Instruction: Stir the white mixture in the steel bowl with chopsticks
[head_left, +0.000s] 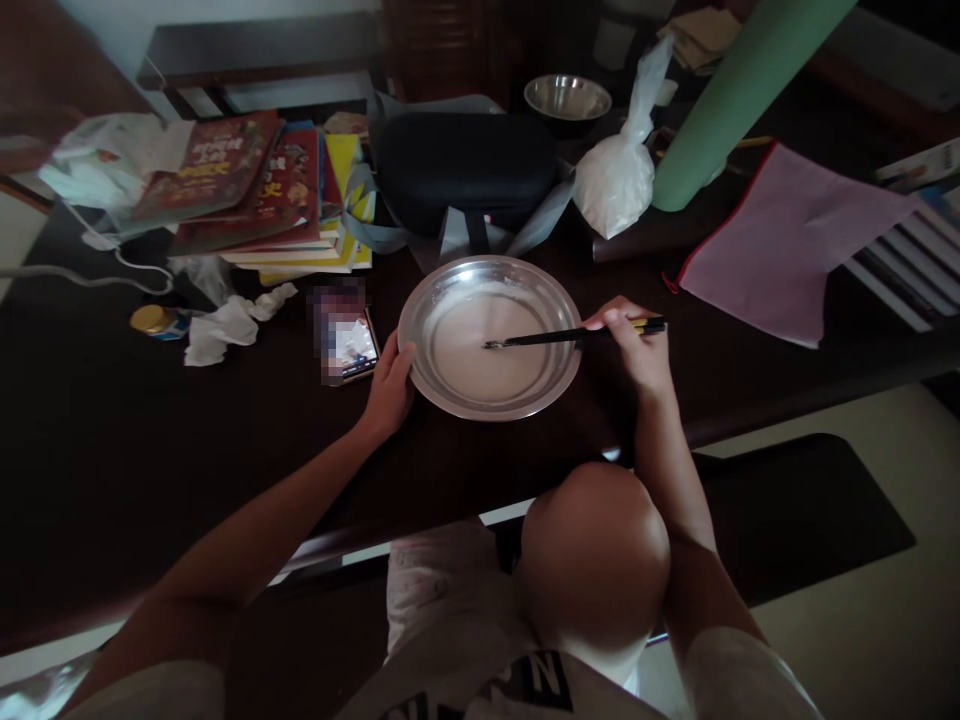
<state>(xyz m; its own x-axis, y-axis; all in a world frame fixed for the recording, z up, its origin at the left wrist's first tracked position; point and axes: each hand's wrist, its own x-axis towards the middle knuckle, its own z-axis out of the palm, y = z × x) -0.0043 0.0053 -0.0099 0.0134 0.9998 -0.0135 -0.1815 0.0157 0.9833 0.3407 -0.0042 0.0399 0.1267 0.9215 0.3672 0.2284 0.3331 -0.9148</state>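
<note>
A wide steel dish (420, 300) sits on the dark table and holds a pale, milky liquid (480, 350). My left hand (388, 390) grips the dish's near-left rim. My right hand (630, 340) is closed on a pair of dark chopsticks (555, 338). They lie nearly level over the dish, with their tips in the liquid near its middle.
A phone (352, 348) lies left of the dish. Crumpled tissue (225, 325) and a small jar (154, 320) are further left. Stacked books (277, 190), a black case (465, 165), a white bag (615, 180), a steel bowl (568, 97), a green roll (739, 90) and pink cloth (780, 250) crowd the back.
</note>
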